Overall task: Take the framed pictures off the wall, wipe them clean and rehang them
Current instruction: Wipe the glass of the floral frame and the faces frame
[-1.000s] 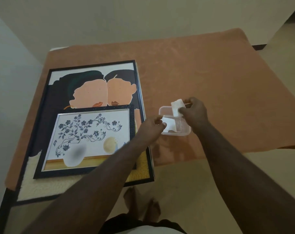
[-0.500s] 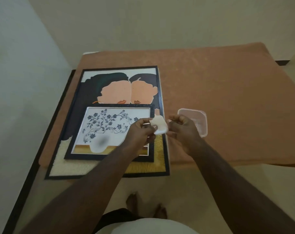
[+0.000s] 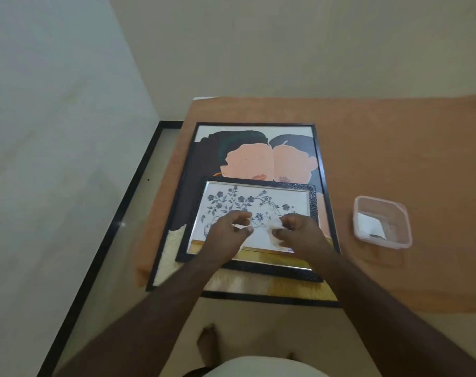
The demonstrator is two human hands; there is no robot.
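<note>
Two framed pictures lay stacked at the left side of the bench (image 3: 394, 137): the small floral picture (image 3: 258, 202) on top of the large portrait picture (image 3: 258, 153), whose near edge hung over the bench edge. Your right hand (image 3: 299, 232) pinched a white wipe (image 3: 275, 231) above the floral glass. Your left hand (image 3: 228, 231) was curled beside it; whether its fingers held the wipe, I cannot tell. I judge the glass fragile and slippery, so hold the frame edges. A clear plastic container (image 3: 381, 221) near the right held more white wipes.
</note>
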